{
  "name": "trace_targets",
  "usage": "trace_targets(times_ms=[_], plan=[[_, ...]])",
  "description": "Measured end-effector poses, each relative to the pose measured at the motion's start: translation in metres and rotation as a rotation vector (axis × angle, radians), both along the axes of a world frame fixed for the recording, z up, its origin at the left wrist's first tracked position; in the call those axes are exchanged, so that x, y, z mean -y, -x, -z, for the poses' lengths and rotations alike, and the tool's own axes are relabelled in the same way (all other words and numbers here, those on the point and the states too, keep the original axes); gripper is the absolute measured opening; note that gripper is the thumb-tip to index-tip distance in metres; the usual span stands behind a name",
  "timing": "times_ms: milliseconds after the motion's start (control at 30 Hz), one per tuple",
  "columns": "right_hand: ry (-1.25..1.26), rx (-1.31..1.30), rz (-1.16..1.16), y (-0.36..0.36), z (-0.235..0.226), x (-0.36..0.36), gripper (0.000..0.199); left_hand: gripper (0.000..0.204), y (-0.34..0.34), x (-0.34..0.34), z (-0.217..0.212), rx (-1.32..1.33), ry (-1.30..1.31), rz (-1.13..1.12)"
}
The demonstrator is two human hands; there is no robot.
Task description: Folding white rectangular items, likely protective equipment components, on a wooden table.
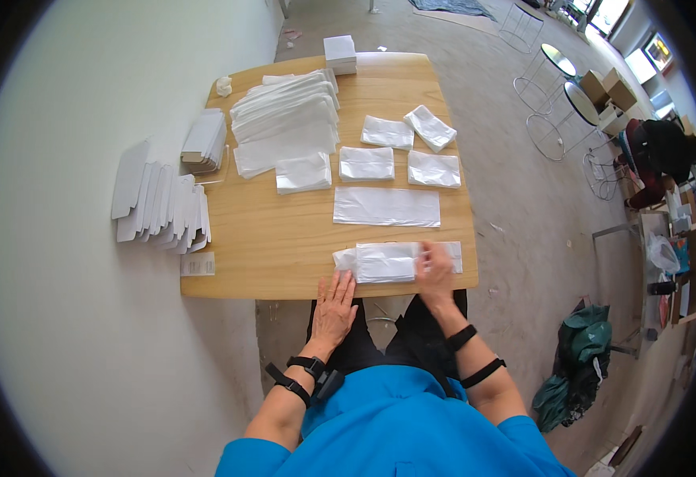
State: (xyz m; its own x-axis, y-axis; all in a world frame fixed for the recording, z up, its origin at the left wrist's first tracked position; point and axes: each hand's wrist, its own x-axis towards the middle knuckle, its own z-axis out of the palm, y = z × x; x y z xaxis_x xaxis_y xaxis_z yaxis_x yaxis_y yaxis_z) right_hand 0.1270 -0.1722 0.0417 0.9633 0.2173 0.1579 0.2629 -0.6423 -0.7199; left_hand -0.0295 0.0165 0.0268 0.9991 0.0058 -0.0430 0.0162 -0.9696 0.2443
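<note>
Sheet lies along near edge of table, mid-fold, we think. Left hand flat at its left end, fingers straight, gripping nothing; right hand blurred over it, grip unclear. Next likely needs crease pressing.

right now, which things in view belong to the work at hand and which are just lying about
Likely in the work:
white sheet, left hand at its left end, blurred right hand toward its right
flat white strip
folded white packets
pile of white sheets

Apparently just lying about:
crumpled white wad
dark green bundle
round stools
white card pieces (role unclear)
</note>
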Motion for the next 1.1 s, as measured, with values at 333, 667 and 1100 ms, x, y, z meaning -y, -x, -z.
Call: trace_targets(times_ms=[333, 667, 1100], plan=[[-0.289, -0.414, 0.047, 0.025, 0.05, -0.067, 0.015, 0.068, 0.002, -0.004, 0.006, 0.132, 0.189, -0.116], [-0.297, -0.422, 0.064, 0.025, 0.046, -0.069, 0.015, 0.055, -0.034, 0.008, -0.015, 0.299, 0.289, -0.522], [-0.283, -0.454, 0.1, 0.025, 0.043, -0.071, 0.016, 0.013, -0.034, -0.028, 0.016, 0.234, 0.241, -0.698]])
